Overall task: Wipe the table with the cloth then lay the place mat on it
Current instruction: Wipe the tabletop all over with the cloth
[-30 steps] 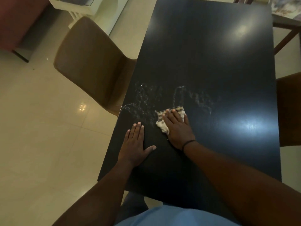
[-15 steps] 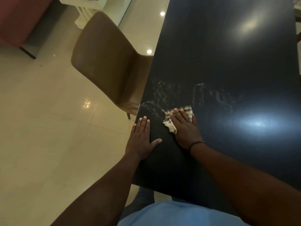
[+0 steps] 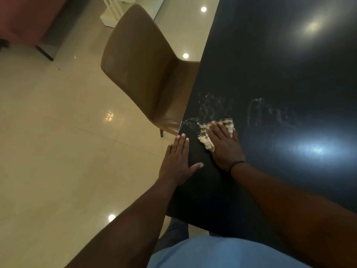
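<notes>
A dark, glossy tabletop [image 3: 280, 74] fills the right side of the view, with bright lamp reflections on its far and right parts. The right hand [image 3: 225, 145] lies flat on top of a small checked cloth [image 3: 229, 123], fingers straight and close together, pressing it down onto the tabletop near the left edge. The cloth shows past the fingertips as a striped corner, and its pale fringe [image 3: 206, 141] sticks out on the left side of the hand. A thin dark band [image 3: 236, 164] circles the right wrist.

The left hand [image 3: 178, 160] rests palm down on the tabletop just left of the right hand, at the table's left edge. Its fingers are straight and together and the thumb is spread out toward the right; it holds nothing. The two hands are close but do not touch.

Whitish smears [image 3: 210, 105] mark the tabletop just beyond the cloth, and a second patch of smears [image 3: 270, 115] lies further right.

A brown padded chair [image 3: 139, 70] stands at the left side of the table, its seat partly under the edge. The floor [image 3: 58, 132] is pale, shiny tile with small lamp reflections. At the near edge of the view a light blue shirt [image 3: 222, 252] shows. No place mat is in view.
</notes>
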